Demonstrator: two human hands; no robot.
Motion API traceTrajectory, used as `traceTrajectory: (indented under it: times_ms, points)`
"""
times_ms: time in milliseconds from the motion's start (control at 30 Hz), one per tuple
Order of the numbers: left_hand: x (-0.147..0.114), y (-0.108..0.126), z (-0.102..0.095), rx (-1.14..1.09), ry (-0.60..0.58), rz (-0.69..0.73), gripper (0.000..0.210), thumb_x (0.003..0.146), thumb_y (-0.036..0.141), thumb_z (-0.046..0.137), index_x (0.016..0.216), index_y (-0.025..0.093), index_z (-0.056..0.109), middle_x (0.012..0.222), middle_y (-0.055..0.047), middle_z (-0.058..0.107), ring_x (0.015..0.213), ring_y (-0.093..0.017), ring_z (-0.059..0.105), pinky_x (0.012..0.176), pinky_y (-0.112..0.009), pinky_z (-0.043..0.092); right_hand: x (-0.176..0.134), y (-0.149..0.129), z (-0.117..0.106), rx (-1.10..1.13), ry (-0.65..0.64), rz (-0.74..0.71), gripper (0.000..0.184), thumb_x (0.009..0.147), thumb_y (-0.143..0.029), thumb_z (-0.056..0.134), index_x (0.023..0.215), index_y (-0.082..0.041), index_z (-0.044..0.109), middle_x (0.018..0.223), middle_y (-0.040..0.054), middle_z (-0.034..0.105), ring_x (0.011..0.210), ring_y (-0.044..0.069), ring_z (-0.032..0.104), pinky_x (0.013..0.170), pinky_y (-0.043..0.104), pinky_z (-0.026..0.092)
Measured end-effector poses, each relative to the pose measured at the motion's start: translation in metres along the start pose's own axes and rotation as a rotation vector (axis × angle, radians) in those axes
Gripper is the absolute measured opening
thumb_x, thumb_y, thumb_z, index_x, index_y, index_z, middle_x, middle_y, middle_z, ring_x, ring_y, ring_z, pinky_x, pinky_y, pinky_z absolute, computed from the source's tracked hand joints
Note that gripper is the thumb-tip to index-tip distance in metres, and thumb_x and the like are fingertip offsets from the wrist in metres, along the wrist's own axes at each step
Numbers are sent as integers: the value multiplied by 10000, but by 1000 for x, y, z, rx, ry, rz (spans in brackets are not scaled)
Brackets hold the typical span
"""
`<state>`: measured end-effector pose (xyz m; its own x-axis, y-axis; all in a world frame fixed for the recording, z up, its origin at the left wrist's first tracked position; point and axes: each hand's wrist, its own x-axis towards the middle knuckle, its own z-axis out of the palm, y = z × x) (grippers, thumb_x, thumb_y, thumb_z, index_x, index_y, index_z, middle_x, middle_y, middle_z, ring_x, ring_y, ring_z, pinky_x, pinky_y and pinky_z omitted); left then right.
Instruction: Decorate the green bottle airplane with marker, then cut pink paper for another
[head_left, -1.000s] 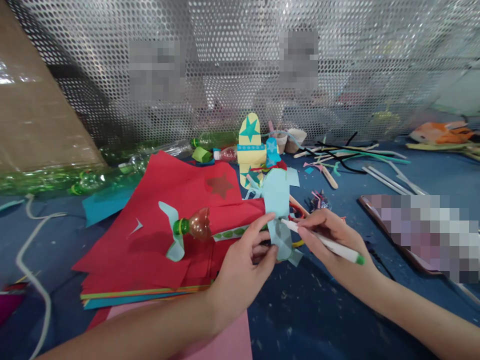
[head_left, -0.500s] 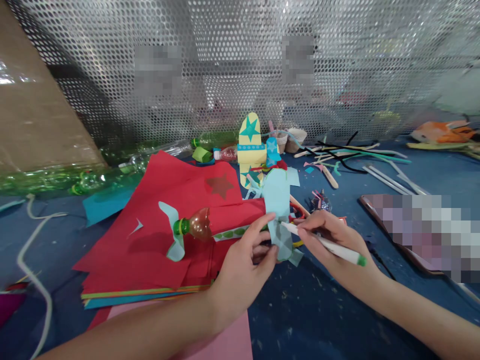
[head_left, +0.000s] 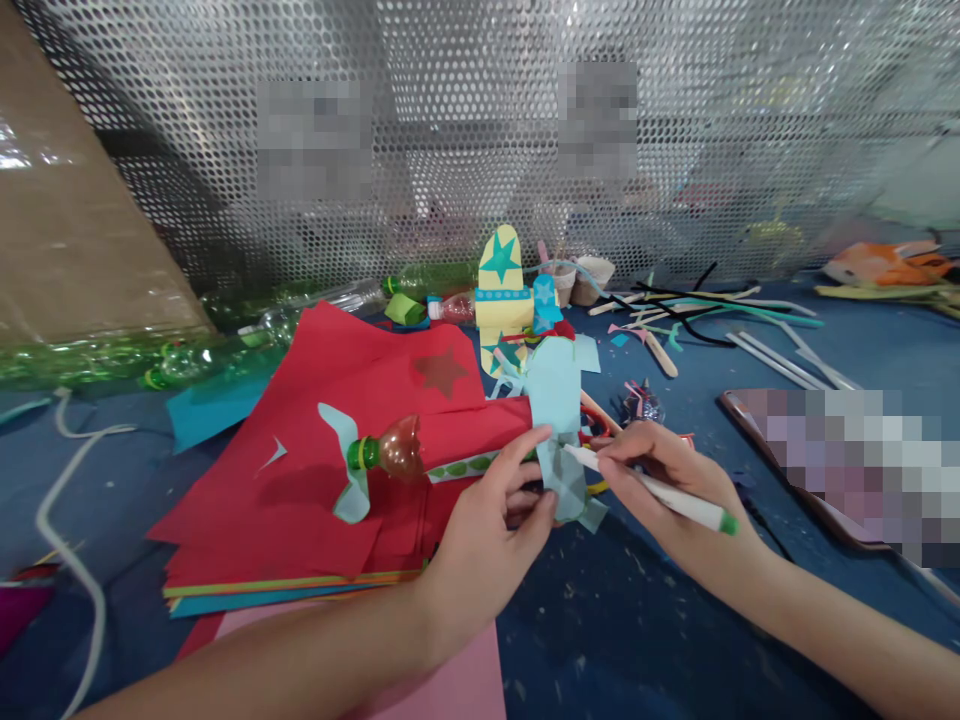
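My right hand (head_left: 667, 490) is closed round a white marker (head_left: 686, 502) with a green end, its tip against a light blue paper strip (head_left: 556, 390) with rounded ends. Fingers and thumb of my left hand (head_left: 491, 540) press on the strip's left edge and lower part. The strip lies across a plastic bottle wrapped in red paper (head_left: 480, 430) with a band of green dots. At the bottle's neck (head_left: 401, 448), a green cap (head_left: 364, 453) carries a twisted light blue paper propeller (head_left: 345, 425). Part of the bottle is hidden by the strip and my left hand.
Red paper sheets (head_left: 345, 370) lie stacked under the bottle. Behind stands a yellow paper-covered bottle plane (head_left: 502, 312) with teal stars. Pipe cleaners (head_left: 697, 305), a wooden stick (head_left: 660, 355) and a phone-like device (head_left: 787, 460) lie right. A perforated metal screen (head_left: 465, 130) closes the back.
Hardly anything differs. The marker's green end has shifted very slightly right and down, while its tip stays on the light blue paper. My left hand has kept its place.
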<state>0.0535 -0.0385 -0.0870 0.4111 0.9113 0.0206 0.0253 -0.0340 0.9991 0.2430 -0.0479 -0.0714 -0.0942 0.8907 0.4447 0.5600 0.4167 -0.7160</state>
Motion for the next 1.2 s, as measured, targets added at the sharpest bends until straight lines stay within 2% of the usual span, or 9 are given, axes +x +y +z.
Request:
traceTrajectory:
  times_ms: [1200]
  points:
    - [1,-3,-1,19,-3,-1,477,923,202,549,1371,325,443,1147,0,687,838,-121,697,783,-235,570,-1,0,-1,-30,-11,3,131,916,-212,546,795,-248,514,727,-47,588,599,95,537,546,191,420]
